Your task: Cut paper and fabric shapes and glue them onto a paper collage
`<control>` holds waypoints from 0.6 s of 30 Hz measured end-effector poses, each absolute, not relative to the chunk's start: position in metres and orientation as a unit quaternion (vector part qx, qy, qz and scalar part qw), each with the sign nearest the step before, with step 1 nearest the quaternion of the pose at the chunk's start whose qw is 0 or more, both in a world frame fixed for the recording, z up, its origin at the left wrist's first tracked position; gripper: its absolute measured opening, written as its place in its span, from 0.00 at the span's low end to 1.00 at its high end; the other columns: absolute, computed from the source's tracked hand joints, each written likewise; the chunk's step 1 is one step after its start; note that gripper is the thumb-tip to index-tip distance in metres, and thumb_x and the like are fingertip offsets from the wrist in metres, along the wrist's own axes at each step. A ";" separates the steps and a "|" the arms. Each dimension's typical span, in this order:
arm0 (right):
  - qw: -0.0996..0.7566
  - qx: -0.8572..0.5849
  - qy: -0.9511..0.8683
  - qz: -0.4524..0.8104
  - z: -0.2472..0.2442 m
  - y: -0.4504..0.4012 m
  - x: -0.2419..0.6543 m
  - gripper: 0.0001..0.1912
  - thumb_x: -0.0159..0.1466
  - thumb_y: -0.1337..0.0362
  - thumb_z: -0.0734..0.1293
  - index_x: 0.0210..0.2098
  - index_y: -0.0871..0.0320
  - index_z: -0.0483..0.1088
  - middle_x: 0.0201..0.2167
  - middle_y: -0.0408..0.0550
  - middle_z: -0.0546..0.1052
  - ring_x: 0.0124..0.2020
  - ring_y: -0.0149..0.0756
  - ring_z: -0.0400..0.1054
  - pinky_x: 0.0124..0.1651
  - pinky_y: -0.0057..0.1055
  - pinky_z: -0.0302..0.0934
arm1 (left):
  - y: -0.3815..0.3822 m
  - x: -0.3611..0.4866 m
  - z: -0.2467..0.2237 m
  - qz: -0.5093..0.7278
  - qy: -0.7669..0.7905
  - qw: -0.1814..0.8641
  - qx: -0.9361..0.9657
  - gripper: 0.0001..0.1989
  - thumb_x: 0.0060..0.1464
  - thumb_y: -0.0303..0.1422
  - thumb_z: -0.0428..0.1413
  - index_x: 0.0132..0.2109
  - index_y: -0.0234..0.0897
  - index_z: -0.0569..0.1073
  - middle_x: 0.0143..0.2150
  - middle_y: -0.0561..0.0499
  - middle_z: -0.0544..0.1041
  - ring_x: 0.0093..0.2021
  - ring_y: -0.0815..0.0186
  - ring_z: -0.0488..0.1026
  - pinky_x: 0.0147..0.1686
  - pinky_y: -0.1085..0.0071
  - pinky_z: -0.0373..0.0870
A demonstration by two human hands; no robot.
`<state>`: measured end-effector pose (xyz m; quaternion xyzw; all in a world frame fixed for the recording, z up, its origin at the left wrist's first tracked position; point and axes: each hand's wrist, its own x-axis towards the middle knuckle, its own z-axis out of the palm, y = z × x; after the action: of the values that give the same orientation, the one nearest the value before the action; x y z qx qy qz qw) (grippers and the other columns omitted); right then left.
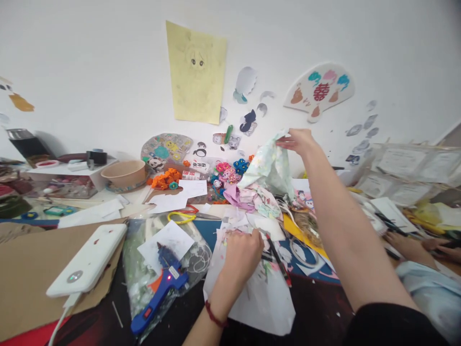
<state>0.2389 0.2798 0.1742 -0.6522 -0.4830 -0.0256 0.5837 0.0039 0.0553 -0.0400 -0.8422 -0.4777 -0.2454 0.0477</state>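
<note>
My right hand (pixel 298 140) is raised near the wall, its fingers pinching the top of a pale green flowered cloth (pixel 268 161). Below that, the cloth hangs down onto a heap of pink and pastel fabric (pixel 257 198). My left hand (pixel 242 252), with a dark red cord at the wrist, is closed over a white sheet of paper (pixel 268 307). Whatever its curled fingers may hold is hidden. Just right of it lies a black and red pen-like tool (pixel 279 262). To the left, a blue glue gun (pixel 163 288) rests on a plastic bag (pixel 137 259).
Yellow-handled scissors (pixel 182 217) lie behind the glue gun. A white power bank (pixel 88 262) with a cable sits on cardboard (pixel 32 254). Orange flowers (pixel 165 179) and a round tan container (pixel 123 173) stand along the wall. Another person's hand (pixel 408 247) is at the right.
</note>
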 end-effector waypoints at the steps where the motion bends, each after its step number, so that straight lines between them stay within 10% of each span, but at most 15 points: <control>1: 0.591 -0.638 -0.492 0.036 0.172 0.278 0.235 0.21 0.67 0.62 0.59 0.28 0.73 0.72 0.24 0.55 0.77 0.26 0.28 0.74 0.33 0.27 0.63 | 0.056 0.003 -0.040 -0.245 -0.488 0.046 -0.836 0.12 0.65 0.30 0.47 0.34 0.38 0.72 0.25 0.48 0.77 0.27 0.55 0.76 0.26 0.68 0.58; 5: 0.644 -0.546 -0.494 0.207 0.173 0.275 0.228 0.05 0.63 0.67 0.65 0.36 0.63 0.72 0.28 0.44 0.75 0.31 0.31 0.73 0.38 0.31 0.70 | 0.060 -0.002 -0.037 -0.273 -0.554 0.015 -0.786 0.13 0.67 0.33 0.46 0.35 0.40 0.72 0.27 0.51 0.78 0.28 0.60 0.77 0.26 0.69 0.55; 18: 0.663 -0.413 -0.560 0.277 0.161 0.262 0.193 0.05 0.61 0.63 0.68 0.34 0.57 0.72 0.30 0.42 0.72 0.35 0.31 0.72 0.49 0.33 0.66 | 0.060 -0.006 -0.034 -0.305 -0.574 -0.077 -0.756 0.05 0.66 0.34 0.52 0.40 0.39 0.68 0.35 0.52 0.79 0.34 0.63 0.76 0.30 0.70 0.55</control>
<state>0.1931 0.2623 0.1609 -0.4128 -0.5598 0.2773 0.6628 -0.0059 0.0602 -0.0344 -0.7562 -0.5737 -0.3051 -0.0766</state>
